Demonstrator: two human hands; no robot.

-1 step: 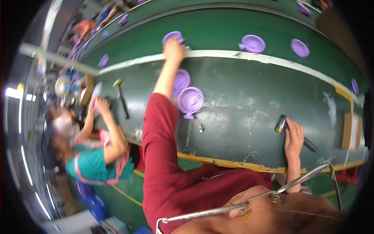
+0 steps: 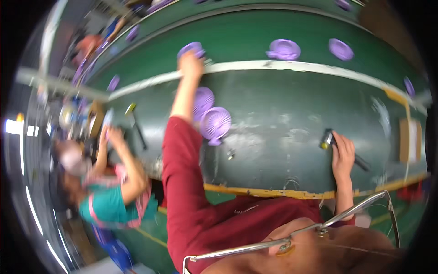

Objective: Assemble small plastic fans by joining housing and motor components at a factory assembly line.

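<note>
My left hand [image 2: 191,65] reaches across to the far green belt, its fingers closed on a purple round grille [image 2: 190,47] with radial ribs. Below that forearm, two more purple grilles lie on the dark worktop: one partly behind the arm [image 2: 204,101], the other nearer me [image 2: 216,122] with a short tab at its lower edge. On the right, my right hand [image 2: 343,154] is wrapped over a hammer [image 2: 327,138] lying on the worktop. The hammer's head shows left of the fingers and its black handle sticks out to the right.
A white rail [image 2: 255,65] divides the worktop from the belt, which carries several purple grilles [image 2: 285,49]. A small metal piece [image 2: 231,154] lies near the middle. Another hammer [image 2: 137,128] lies at left beside a co-worker in teal [image 2: 107,198]. A cardboard box [image 2: 409,140] stands far right.
The whole view has turned slightly, so the worktop items sit further left. Both hands keep the same grips. The left hand and its grille look a little blurred.
</note>
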